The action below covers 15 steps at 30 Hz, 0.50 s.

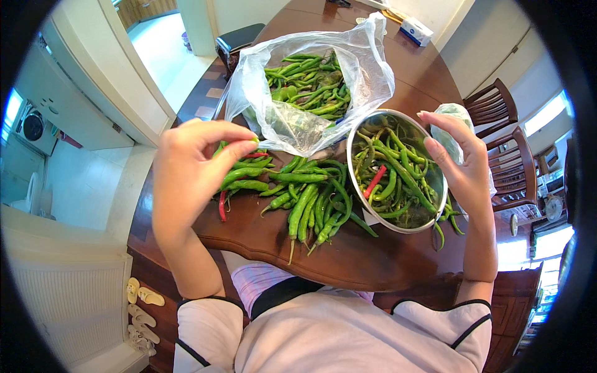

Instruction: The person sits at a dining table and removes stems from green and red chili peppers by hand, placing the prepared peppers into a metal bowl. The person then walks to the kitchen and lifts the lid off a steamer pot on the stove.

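My left hand (196, 163) is raised over the left part of the table, thumb and forefinger pinched on a small green bit (255, 139). Most of that bit is hidden by the fingers. Beyond and below it lie a loose pile of green chili peppers (247, 172) with some red ones, and a bunch of long green chilies (308, 205). My right hand (461, 154) hovers at the right rim of a steel bowl (442, 205), fingers apart and nothing between them. Green chilies (396, 163) and one red piece (374, 181) fill the bowl.
An open clear plastic bag (252, 93) holding many green chilies stands behind the pile. Another filled plastic bag (452, 114) sits right of the bowl. A tissue box (416, 31) is at the far edge of the wooden table (336, 265). Wooden chairs (513, 168) stand to the right.
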{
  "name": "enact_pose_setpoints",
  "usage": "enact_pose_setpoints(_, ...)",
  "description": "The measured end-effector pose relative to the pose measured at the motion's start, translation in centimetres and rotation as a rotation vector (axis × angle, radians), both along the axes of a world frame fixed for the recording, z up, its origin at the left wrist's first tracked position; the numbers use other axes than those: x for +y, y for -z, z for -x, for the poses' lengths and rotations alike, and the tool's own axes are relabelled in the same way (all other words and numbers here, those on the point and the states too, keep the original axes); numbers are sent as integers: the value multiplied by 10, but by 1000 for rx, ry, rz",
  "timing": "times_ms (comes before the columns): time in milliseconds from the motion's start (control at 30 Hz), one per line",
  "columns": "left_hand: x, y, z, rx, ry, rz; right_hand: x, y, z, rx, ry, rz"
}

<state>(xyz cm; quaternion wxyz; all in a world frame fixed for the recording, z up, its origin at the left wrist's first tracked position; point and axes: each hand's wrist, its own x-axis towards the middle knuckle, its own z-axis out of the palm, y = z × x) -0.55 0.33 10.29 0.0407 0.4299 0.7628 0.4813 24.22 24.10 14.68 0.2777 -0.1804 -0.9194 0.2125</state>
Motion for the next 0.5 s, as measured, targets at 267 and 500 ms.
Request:
enact_pose_setpoints(267, 15, 44, 5, 169, -26, 142, -14, -11, 70, 31, -141, 15)
enact_pose_setpoints(500, 18, 43, 10, 137, -98, 50, 21, 15, 156, -251, -286, -259)
